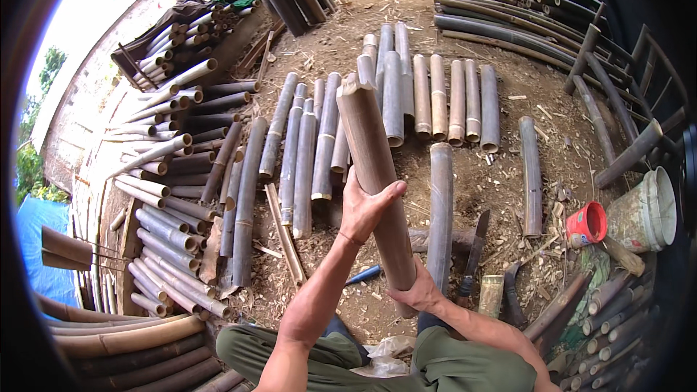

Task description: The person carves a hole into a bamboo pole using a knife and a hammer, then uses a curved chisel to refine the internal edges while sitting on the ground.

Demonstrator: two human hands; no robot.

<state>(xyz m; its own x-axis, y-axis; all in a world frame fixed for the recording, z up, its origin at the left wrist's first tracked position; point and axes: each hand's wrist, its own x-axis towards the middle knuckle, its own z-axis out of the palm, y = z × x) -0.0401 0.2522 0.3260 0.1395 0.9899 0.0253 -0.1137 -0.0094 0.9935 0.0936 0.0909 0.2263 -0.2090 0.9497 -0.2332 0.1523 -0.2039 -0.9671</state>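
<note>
the left hand [361, 207] is grasping the bamboo section [369, 134] around its middle; the right hand [420, 292] is gripping its near end. the section is slanting from near right to far left, in front of the green trousers [465, 359]. a machete [476, 247] is resting to the right. a red bucket [585, 223] and a white bucket [630, 210] are sitting farther right.

We can read no words, numbers, brands or signs. Near the right edge of the dirt ground [486, 192], the outer wall of the red tub [585, 225] bears small pale marks, too small for us to make out.
</note>
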